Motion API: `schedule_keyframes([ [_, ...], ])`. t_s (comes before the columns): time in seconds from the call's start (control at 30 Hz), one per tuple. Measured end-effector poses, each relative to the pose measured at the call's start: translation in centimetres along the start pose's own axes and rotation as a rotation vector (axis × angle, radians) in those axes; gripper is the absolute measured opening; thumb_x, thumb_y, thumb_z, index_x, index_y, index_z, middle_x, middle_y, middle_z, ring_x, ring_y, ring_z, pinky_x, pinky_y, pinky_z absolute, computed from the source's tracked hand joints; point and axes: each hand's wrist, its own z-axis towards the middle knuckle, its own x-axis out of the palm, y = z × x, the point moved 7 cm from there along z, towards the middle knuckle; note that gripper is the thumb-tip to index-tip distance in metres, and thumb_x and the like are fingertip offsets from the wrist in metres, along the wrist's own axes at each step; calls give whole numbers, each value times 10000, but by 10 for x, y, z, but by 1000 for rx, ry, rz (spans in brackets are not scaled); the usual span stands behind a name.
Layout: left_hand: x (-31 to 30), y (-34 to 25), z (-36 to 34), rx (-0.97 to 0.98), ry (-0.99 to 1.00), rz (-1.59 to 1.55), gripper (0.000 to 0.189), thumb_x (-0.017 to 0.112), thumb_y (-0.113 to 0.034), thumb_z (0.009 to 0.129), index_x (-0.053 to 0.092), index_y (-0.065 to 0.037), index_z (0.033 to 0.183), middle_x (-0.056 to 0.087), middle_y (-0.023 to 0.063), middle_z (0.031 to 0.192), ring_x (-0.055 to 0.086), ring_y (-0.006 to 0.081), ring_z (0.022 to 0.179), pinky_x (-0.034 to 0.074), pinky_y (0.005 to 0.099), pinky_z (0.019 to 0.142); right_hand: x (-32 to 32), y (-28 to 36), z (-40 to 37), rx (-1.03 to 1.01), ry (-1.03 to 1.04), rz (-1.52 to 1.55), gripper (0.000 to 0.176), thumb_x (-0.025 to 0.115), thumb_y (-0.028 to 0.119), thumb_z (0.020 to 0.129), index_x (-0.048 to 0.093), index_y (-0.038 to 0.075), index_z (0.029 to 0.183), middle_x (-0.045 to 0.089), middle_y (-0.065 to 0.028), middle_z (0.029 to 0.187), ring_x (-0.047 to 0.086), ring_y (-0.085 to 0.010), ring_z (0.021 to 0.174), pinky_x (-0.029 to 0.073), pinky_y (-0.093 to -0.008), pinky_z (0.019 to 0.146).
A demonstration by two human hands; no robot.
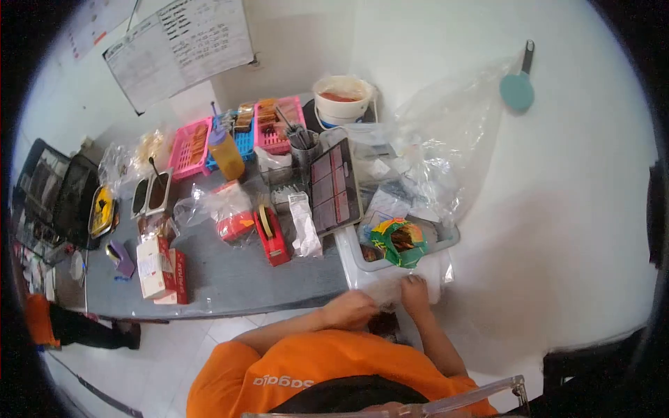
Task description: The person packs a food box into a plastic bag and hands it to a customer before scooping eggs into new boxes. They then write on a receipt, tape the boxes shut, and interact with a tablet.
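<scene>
My left hand [352, 308] is curled into a loose fist at the front right corner of the grey table. Close to it on the right, my right hand [416, 292] has its fingers bent and pressed together. Whitish, see-through plastic film [385, 290] stretches between the two hands, pinched at both sides. Below the film, near my lap, shows a dark brown mass [383, 322], partly hidden by my left hand and shirt. Just beyond my hands, a green and yellow packet [398, 242], torn at the top with brown contents, lies in a grey plastic tub [446, 245].
A tablet [336, 187] leans beside the tub. Leftward stand a red tape dispenser [272, 240], a yellow squeeze bottle [226, 155], red-white boxes [157, 268] and pink baskets [182, 155]. A white bucket [341, 104] is at the back. Another person's leg [87, 327] shows far left.
</scene>
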Motion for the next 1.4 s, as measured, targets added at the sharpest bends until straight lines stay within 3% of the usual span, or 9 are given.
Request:
schedule_keyframes([
  [0.27,40,13,38,-83,-161,424,445,559,-204,793,480,-55,1205,377,172,1345,357,295,1244,273,402,1037,-122,46,0,7,-112,862,176,460,107,880,503,11,740,495,-78,714,486,-255,695,383,-375,798],
  [0.43,14,28,-5,-411,136,-992,433,490,-275,893,456,6,1221,401,167,1339,380,247,1233,272,401,1031,-157,120,8,-383,-259,972,118,570,156,800,537,64,733,527,-67,711,507,-242,711,366,-403,800],
  [0.5,3,24,-50,-304,-383,-1808,440,490,-287,903,469,20,1218,474,133,1283,447,221,1166,351,350,962,-151,155,12,-536,-196,865,110,608,187,752,573,84,770,561,-64,765,527,-244,765,367,-412,799],
  [0.63,-78,-27,-100,-495,-555,-1413,456,427,-340,920,498,17,1195,534,120,1209,504,231,1096,366,333,940,-138,231,17,-964,-94,798,239,654,191,728,611,69,928,578,-80,895,547,-219,818,372,-416,839],
  [0.8,-135,-33,-202,-610,-631,-701,397,377,-294,925,553,-21,1153,581,134,1152,526,260,1098,323,392,990,-138,272,50,-798,-48,1167,379,680,180,700,595,55,1048,529,-149,1111,544,-254,944,322,-429,915],
  [1.1,-205,-10,-350,-493,-681,-337,315,415,-198,882,612,-16,1048,600,153,1106,589,268,981,400,435,899,-121,326,127,-690,259,427,169,674,215,736,567,95,789,613,-85,935,574,-224,827,339,-433,882],
  [1.17,-196,16,-392,-579,-858,-305,286,423,-159,887,610,3,1030,606,163,1083,603,237,928,452,396,834,-103,312,123,-234,986,869,175,634,226,801,559,76,753,608,-75,849,560,-198,855,402,-413,808],
  [1.33,-206,70,-409,-668,-1187,-174,154,491,-31,863,562,13,992,646,147,886,573,143,677,469,270,600,-57,294,123,-194,295,2413,546,629,428,793,528,36,1159,600,-115,1046,590,-258,941,486,-430,786],
  [1.4,-214,83,-397,-781,-1182,-627,159,480,-49,875,544,4,1010,649,142,844,551,120,607,446,234,553,-81,330,114,296,316,2780,668,600,459,793,415,38,1278,505,-162,1209,544,-296,1056,466,-436,849],
])
